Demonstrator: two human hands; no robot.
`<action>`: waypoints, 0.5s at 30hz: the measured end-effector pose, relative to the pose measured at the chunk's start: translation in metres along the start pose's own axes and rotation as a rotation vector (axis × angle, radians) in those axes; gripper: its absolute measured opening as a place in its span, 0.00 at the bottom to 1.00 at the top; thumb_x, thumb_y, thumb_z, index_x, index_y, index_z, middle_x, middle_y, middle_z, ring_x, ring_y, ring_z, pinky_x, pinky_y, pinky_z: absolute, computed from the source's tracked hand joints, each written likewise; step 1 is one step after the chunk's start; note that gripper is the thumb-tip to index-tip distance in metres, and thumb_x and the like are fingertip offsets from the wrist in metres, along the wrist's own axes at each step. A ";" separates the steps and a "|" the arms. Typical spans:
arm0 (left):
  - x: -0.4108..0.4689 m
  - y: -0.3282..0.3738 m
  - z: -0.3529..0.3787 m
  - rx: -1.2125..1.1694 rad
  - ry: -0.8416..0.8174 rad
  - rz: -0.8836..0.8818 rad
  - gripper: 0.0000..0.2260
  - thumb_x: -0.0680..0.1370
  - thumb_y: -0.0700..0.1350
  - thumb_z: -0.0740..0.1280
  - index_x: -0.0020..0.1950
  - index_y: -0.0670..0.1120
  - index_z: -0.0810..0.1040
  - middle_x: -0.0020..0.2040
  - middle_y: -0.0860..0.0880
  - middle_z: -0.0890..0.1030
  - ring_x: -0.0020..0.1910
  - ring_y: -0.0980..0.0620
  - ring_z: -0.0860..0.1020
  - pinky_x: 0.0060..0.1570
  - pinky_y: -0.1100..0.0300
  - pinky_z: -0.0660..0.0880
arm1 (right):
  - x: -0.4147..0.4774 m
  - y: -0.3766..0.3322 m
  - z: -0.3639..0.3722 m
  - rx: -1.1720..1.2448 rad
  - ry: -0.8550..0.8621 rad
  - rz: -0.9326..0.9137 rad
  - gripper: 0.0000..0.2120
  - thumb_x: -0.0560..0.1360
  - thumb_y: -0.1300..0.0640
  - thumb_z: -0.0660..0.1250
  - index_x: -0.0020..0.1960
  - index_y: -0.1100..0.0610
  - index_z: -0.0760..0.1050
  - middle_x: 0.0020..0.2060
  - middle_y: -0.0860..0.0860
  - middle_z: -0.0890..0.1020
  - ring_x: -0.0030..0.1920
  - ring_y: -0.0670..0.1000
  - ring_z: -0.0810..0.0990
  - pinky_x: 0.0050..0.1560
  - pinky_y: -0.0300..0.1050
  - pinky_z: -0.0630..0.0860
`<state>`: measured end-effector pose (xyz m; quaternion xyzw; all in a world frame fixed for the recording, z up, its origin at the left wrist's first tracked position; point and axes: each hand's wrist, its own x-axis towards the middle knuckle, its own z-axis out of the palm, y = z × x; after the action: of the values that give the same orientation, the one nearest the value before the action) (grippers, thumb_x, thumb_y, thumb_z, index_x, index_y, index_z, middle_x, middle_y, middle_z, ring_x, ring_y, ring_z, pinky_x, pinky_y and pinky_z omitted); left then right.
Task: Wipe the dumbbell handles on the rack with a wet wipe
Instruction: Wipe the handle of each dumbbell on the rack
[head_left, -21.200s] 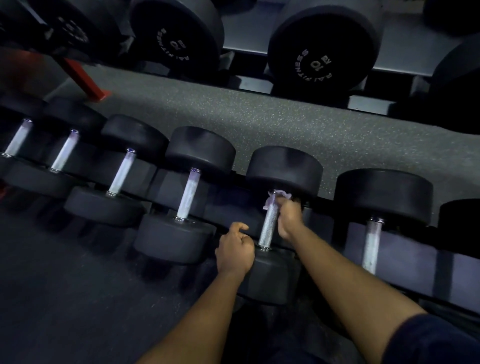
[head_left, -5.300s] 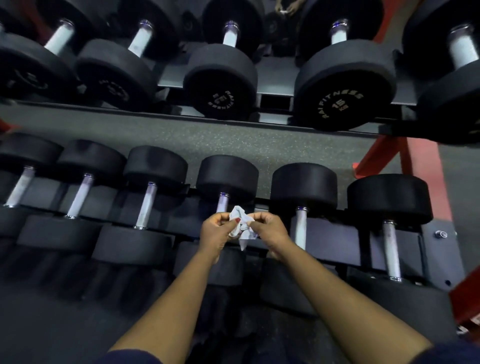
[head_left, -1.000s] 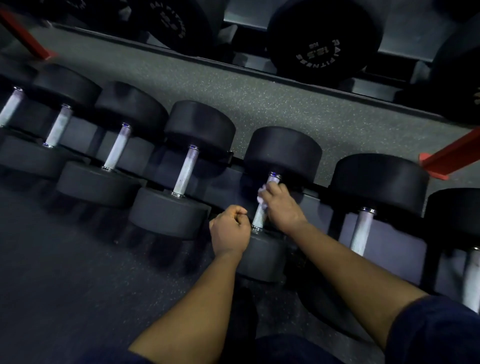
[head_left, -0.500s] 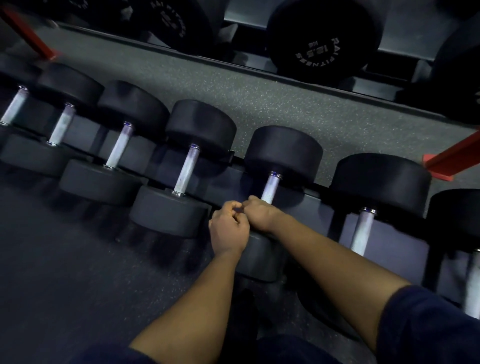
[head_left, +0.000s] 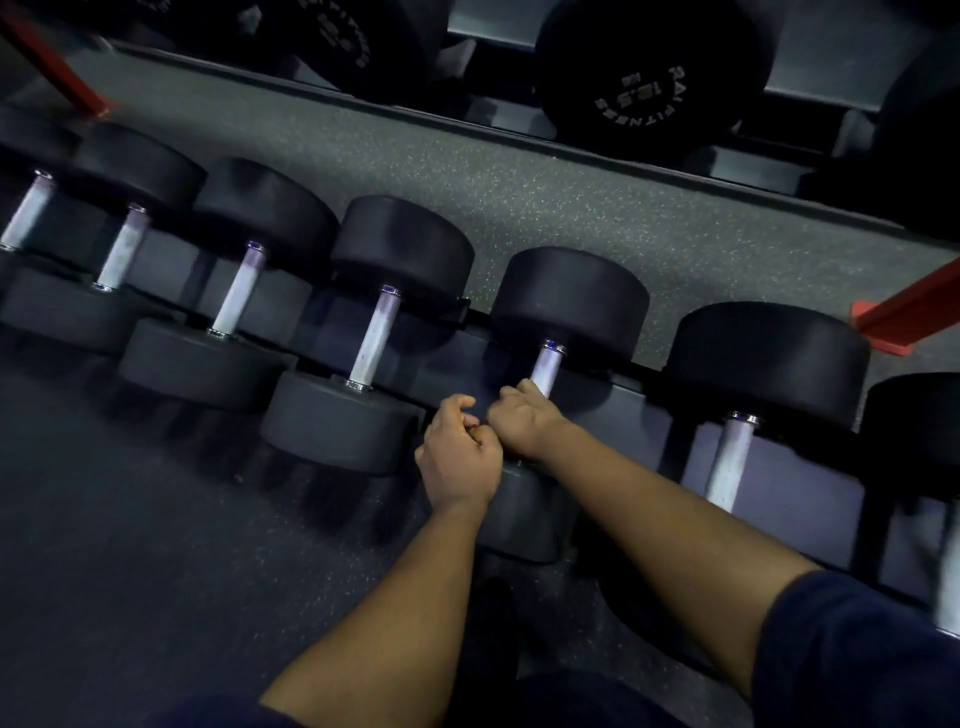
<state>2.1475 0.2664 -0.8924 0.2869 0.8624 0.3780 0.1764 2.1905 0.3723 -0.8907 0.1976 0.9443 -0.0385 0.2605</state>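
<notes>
Lower half of the handle (head_left: 545, 367) under the right hand (head_left: 522, 423); rightmost dumbbell (head_left: 917, 415) partly out of view

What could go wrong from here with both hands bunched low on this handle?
1. No wipe shows at the right hand, which grips the handle low; bare skin may be doing the wiping.
2. The left hand, a fist, touches the right and could block the stroke.
3. The right fingers could jam against the near head.

On the rack (head_left: 639, 410), the gripped handle (head_left: 546, 366) is reachable only between its two black heads (head_left: 569, 296), neighbouring dumbbells (head_left: 374, 338) crowd both sides, and the speckled floor (head_left: 571, 202) beyond the rack's far edge is open.
</notes>
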 end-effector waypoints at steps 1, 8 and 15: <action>0.000 0.000 -0.001 -0.004 0.007 0.004 0.16 0.71 0.38 0.64 0.58 0.47 0.75 0.44 0.56 0.76 0.50 0.47 0.77 0.52 0.48 0.73 | 0.004 -0.002 0.001 0.013 0.004 0.002 0.12 0.79 0.56 0.55 0.53 0.55 0.77 0.54 0.52 0.80 0.58 0.53 0.71 0.56 0.47 0.62; 0.001 -0.002 0.001 0.000 0.016 0.018 0.16 0.71 0.38 0.64 0.57 0.47 0.75 0.43 0.57 0.75 0.49 0.46 0.78 0.52 0.47 0.74 | -0.026 0.021 0.028 0.239 0.285 -0.198 0.09 0.74 0.55 0.62 0.46 0.57 0.80 0.48 0.50 0.81 0.52 0.54 0.73 0.54 0.49 0.69; 0.001 -0.002 0.001 -0.001 -0.011 0.006 0.16 0.71 0.38 0.64 0.58 0.47 0.75 0.43 0.56 0.77 0.48 0.47 0.78 0.54 0.46 0.73 | -0.057 0.031 0.042 0.752 0.240 0.120 0.11 0.72 0.54 0.69 0.34 0.59 0.76 0.36 0.53 0.81 0.36 0.49 0.76 0.36 0.41 0.69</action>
<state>2.1466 0.2665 -0.8945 0.2914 0.8603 0.3774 0.1803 2.2679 0.3731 -0.8968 0.3369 0.8749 -0.3428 0.0598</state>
